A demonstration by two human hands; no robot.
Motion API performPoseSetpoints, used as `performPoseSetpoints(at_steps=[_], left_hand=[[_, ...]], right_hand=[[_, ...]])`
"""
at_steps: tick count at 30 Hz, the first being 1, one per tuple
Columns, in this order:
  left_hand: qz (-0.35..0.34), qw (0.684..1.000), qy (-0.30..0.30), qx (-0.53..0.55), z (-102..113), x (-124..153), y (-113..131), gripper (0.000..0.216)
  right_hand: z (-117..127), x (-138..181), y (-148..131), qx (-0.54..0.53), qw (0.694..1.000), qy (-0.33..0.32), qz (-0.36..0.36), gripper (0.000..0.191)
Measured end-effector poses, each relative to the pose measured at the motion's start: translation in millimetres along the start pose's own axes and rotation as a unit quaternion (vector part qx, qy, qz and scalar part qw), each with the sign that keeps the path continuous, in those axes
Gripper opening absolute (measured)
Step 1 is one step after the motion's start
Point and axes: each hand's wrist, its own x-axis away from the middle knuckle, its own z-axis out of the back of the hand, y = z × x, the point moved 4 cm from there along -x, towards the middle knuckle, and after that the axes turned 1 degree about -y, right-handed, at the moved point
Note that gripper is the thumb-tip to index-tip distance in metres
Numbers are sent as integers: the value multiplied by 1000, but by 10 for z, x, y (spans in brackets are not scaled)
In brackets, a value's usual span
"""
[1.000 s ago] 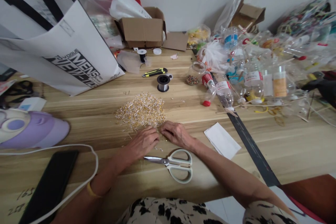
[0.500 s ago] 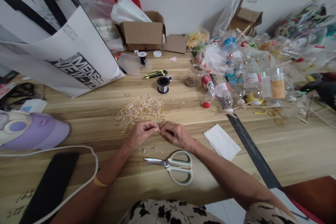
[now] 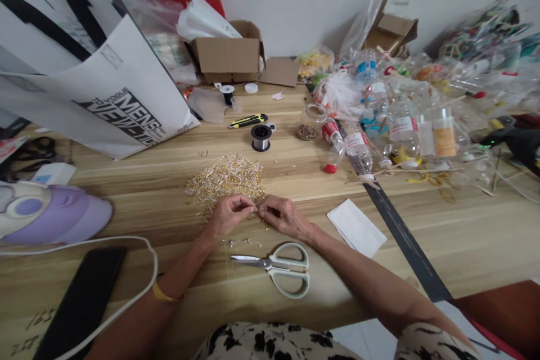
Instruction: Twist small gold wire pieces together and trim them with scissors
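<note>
My left hand (image 3: 233, 214) and my right hand (image 3: 283, 216) meet fingertip to fingertip at the near edge of a pile of gold and clear beads (image 3: 225, 177). Both are closed in a pinch; whatever lies between the fingers is too small to make out. Just below them a short beaded strand (image 3: 244, 242) lies on the wooden table (image 3: 177, 315). Scissors (image 3: 274, 269) with pale handles rest nearer to me, blades pointing left and slightly parted. Beyond the pile stands a spool of thin wire (image 3: 261, 138).
Behind the spool lies a yellow and black utility knife (image 3: 248, 120). A jar of beads (image 3: 309, 122) stands near many plastic bottles (image 3: 403, 129) at right. Folded white paper (image 3: 356, 228) lies right of my arm. At left are a black phone (image 3: 82, 298), a white cable (image 3: 154, 261) and a large bag (image 3: 105, 90).
The view has shifted very slightly. My hands keep the same pinch at the same spot, and nothing on the table has visibly moved.
</note>
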Motion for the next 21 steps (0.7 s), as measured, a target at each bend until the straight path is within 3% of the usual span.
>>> performPoseSetpoints(at_steps=[21], left_hand=[[10, 999, 20, 26, -3, -3, -64, 15]], right_hand=[[7, -6, 5, -24, 999, -2, -29, 13]])
